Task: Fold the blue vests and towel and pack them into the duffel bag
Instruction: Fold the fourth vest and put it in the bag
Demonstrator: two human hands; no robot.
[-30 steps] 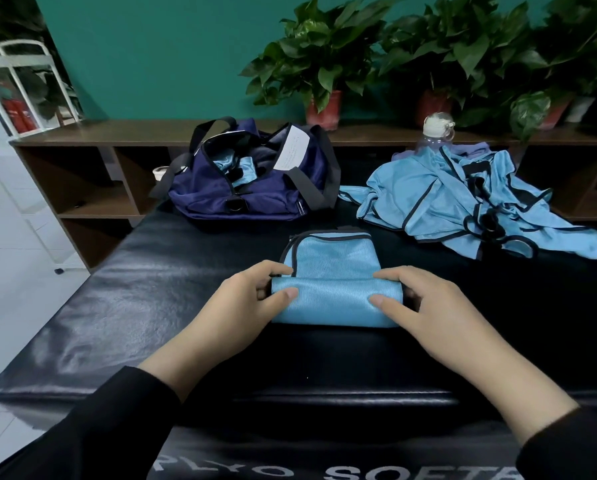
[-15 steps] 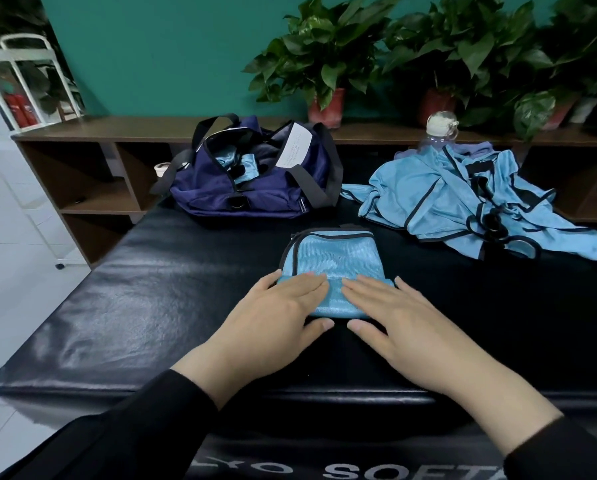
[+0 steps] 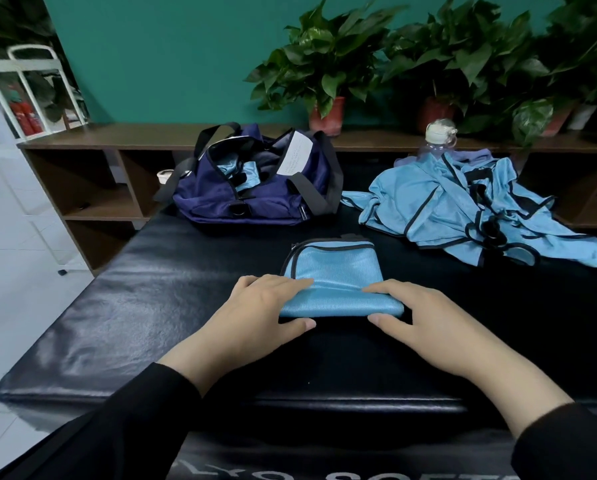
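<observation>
Gym-like room, black padded mat (image 3: 123, 306), wooden shelving (image 3: 92, 209), potted plants (image 3: 328, 64)

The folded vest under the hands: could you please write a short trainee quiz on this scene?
1. True or false: the duffel bag is zipped shut.
2. Where is the unfolded vest pile? A left of the bag; B right of the bag; C inside it.
3. What do the left hand and right hand grip?

Key: 1 false, it is open; 2 B; 3 the folded vest, at its near corners.
</observation>
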